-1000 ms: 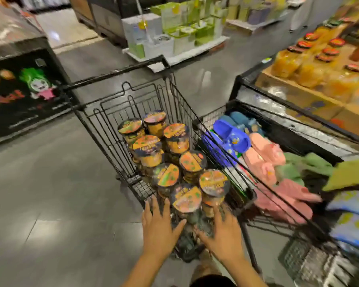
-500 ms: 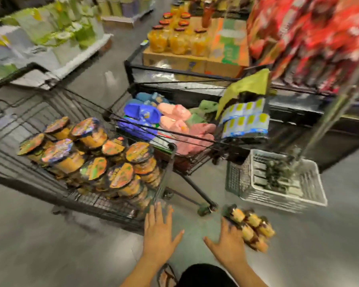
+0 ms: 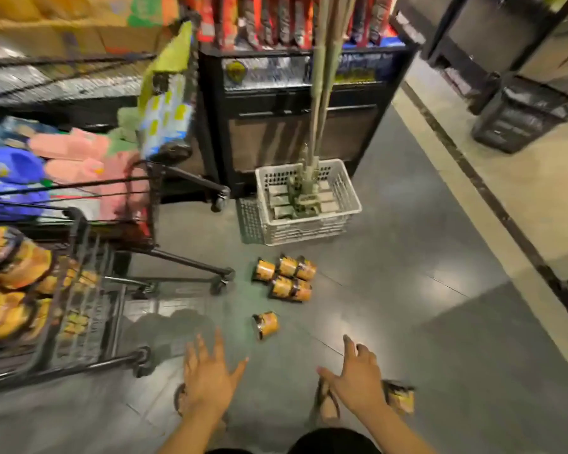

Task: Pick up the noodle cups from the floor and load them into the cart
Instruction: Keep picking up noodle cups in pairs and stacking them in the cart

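**Left hand (image 3: 210, 380) and right hand (image 3: 358, 381) spread, empty**

Both hover, grasping nothing. Cylindrical orange-and-black noodle cups (image 3: 286, 278) lie on the glossy grey floor (image 3: 407, 290): five clustered farther off, one nearer, one beside the right hand. The black wire cart (image 3: 89, 365), left, holds more. Labels blur unreadably.

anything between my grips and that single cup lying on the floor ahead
Nothing visible. The single cup lies on bare floor just ahead of the left grip and right grip, both open and empty. The cart stands off to the left, clear of that path.
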